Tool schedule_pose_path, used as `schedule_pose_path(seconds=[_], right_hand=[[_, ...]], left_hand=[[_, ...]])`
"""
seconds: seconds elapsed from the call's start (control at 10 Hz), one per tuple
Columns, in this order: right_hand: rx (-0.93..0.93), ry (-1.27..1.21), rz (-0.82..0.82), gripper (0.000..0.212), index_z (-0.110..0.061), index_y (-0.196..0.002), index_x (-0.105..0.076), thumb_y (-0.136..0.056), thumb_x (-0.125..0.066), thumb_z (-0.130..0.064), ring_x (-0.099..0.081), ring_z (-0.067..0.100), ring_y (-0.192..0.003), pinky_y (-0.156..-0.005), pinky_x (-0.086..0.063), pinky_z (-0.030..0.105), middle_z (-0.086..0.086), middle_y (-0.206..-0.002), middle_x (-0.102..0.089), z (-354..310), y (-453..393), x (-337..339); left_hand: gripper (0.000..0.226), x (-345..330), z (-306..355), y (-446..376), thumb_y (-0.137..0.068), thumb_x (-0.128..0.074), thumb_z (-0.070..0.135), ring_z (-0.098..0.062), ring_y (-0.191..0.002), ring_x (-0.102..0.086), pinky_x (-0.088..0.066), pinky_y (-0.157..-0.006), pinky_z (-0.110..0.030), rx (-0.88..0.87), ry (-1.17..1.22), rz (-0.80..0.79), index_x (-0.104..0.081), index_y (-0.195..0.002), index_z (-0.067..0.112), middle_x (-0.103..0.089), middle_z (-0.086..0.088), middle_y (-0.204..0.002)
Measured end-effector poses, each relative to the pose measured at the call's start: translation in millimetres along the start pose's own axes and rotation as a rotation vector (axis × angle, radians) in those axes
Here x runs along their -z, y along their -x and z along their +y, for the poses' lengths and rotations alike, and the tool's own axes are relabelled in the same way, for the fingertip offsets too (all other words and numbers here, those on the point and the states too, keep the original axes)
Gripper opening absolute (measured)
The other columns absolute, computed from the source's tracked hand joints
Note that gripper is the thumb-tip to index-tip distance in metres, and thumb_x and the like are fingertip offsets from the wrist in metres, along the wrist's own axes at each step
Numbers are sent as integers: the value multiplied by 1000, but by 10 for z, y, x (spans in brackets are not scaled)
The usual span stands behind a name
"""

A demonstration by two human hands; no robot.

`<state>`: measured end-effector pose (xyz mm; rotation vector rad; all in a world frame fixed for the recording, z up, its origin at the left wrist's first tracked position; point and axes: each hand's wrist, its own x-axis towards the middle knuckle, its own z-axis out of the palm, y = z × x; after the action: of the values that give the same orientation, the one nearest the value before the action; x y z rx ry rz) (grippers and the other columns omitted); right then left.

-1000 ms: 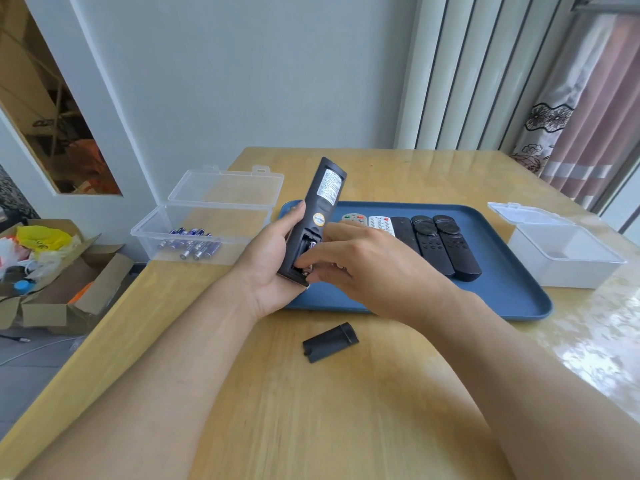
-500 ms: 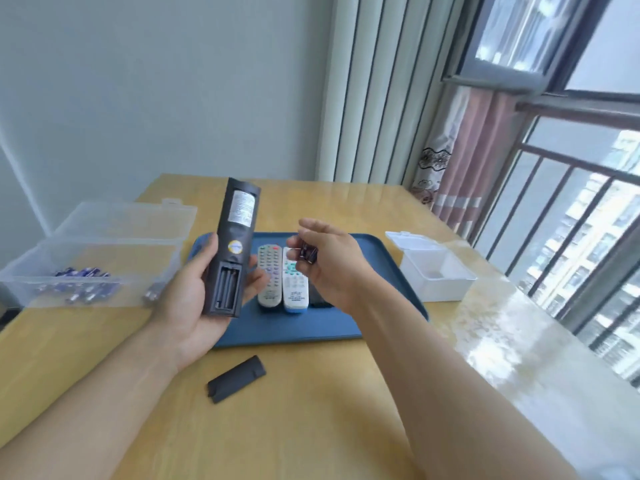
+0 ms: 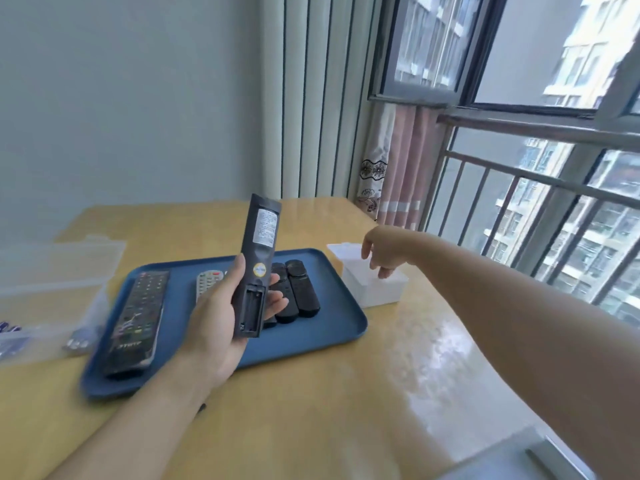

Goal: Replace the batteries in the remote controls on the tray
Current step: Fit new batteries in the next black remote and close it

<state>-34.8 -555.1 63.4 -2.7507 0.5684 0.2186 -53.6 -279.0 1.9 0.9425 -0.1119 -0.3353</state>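
Observation:
My left hand (image 3: 214, 327) grips a long black remote (image 3: 259, 237) upright above the blue tray (image 3: 332, 327), back side toward me. Its battery compartment (image 3: 251, 308) is open and looks empty. My right hand (image 3: 382, 252) hovers over the small white box (image 3: 377, 294) to the right of the tray, fingers pointing down into it, and I see nothing in them. On the tray lie a large black remote (image 3: 135, 320), a grey remote (image 3: 207, 280) and black slim remotes (image 3: 301, 292). A dark sliver of the battery cover (image 3: 202, 407) peeks from under my left forearm.
A clear plastic box (image 3: 52, 271) with its lid open stands at the left, with batteries (image 3: 8, 332) in it. The wooden table (image 3: 346, 410) ends near a window with railings on the right. A curtain hangs at the far corner.
My right hand moved from beside the held remote to above the white box, and the dark batteries it pinched are no longer seen. The view swung right. The left hand kept the remote.

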Motion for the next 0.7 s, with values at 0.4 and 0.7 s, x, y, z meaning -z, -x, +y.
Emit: schedule_pose_path(seconds=[0.4, 0.7], right_hand=[[-44, 162, -89, 32, -13, -124, -67, -92, -64, -14, -52, 10, -67, -69, -44, 27, 3, -100, -62, 99, -219, -335], [-103, 261, -123, 35, -6, -122, -67, -94, -54, -20, -50, 23, -84, -71, -42, 29, 5, -100, -54, 103, -329, -397]], left_hand=[[43, 240, 31, -89, -97, -52, 46, -22, -76, -67, -63, -71, -32, -81, -71, -9, -76, -109, 13, -74, -15, -102], [43, 277, 61, -97, -101, -51, 43, -19, -72, -67, -62, -68, -30, -78, -44, 19, -83, -89, 17, -74, -10, -89]])
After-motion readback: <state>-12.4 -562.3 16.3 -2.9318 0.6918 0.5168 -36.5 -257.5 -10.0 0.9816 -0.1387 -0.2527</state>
